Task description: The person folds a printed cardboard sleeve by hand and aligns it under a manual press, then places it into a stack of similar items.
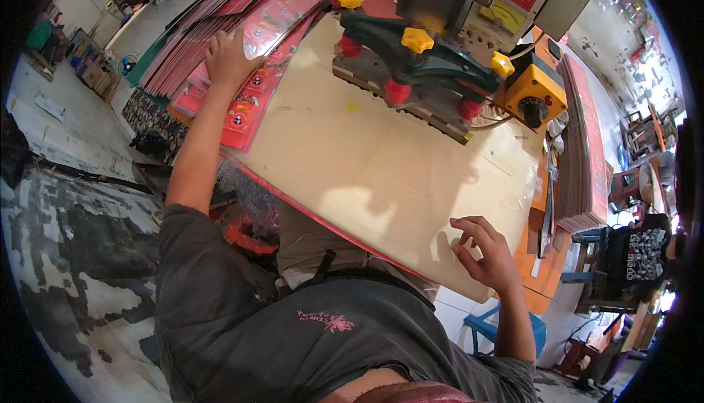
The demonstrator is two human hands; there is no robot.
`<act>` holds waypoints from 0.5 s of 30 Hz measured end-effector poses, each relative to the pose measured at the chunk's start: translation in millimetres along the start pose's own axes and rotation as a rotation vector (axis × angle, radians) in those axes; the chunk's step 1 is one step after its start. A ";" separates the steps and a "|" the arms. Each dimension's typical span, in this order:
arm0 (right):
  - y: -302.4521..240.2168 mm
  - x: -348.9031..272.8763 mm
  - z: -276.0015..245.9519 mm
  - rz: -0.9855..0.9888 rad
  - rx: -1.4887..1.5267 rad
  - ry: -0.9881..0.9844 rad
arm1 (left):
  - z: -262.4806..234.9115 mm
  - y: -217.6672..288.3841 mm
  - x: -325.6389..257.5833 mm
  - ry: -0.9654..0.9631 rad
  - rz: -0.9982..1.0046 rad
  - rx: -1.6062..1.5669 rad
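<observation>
The left hand [229,57] lay spread on the red card stack [242,102], apparently picking one; the right hand [485,253], fingers loosely curled and holding nothing, rested on the worktop [367,161]. Lifting one card comes next.

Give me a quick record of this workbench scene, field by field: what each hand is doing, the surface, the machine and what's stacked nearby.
left hand: left hand flat on the red printed sheets, arm stretched out
right hand: right hand empty, fingertips resting on the near right part of the pale board
surface: pale board, mostly bare, red along its near edge
machine: press machine at the far edge, green arms, yellow knobs, red posts
control: yellow box with black dial, right of the machine
nearby stack: brown sheets standing on edge at right
</observation>
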State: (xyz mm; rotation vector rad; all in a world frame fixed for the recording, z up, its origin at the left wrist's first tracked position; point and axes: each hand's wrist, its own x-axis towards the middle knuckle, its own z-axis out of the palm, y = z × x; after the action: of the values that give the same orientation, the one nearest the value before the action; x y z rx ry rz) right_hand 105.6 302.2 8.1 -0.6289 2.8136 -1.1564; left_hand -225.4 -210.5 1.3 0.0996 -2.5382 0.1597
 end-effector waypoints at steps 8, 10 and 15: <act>1.7 0.8 1.8 0.003 0.014 -0.007 | -34.9 -37.1 -0.9 0.037 -0.025 0.143; 3.2 1.3 2.3 -0.011 0.023 -0.006 | -41.7 -59.4 -10.2 0.052 -0.012 0.163; 3.5 3.2 3.9 -0.013 0.053 -0.002 | -57.8 -119.3 -53.3 0.086 0.050 0.018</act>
State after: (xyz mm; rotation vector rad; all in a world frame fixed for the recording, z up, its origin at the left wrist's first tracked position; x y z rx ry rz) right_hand 102.2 300.6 3.3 -0.6444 2.7709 -1.2273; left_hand -136.7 -318.9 29.6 0.0350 -2.4551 0.2018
